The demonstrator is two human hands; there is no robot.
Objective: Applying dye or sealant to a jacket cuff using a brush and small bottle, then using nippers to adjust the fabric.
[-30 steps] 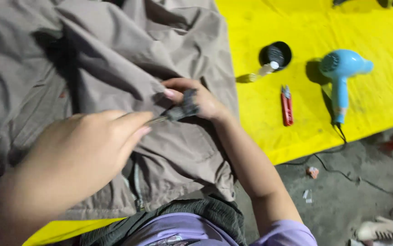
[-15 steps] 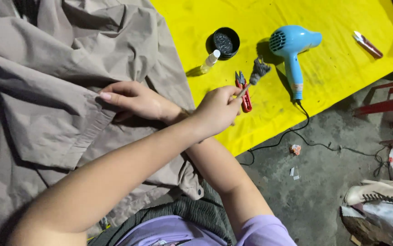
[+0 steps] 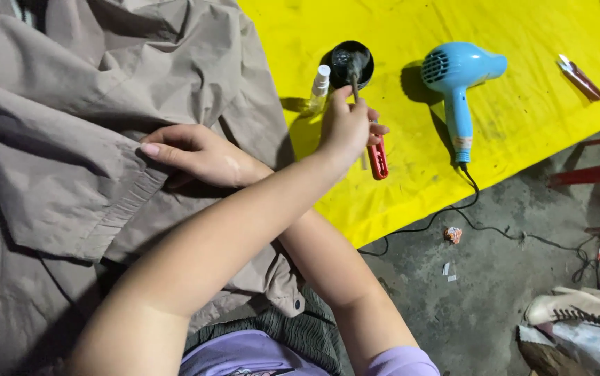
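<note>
Brush (image 3: 351, 69) tip sits in the black pot (image 3: 364, 50) on the yellow sheet (image 3: 523, 118), pinched by the left hand (image 3: 345, 129). The right hand (image 3: 195, 154) lies flat and loose on the grey jacket (image 3: 105, 90). With the arms crossed, a loaded brush might drip on the cloth or tip the bottle (image 3: 319, 87).

Single head view — looks steeply down from above, close over crossed forearms; yellow table sheet (image 3: 523, 104) ahead, concrete floor (image 3: 495, 292) at right.

surface: yellow table (image 3: 523, 104) | on it: grey garment (image 3: 105, 104), blue hairdryer (image 3: 456, 76), black tin (image 3: 351, 63)
</note>
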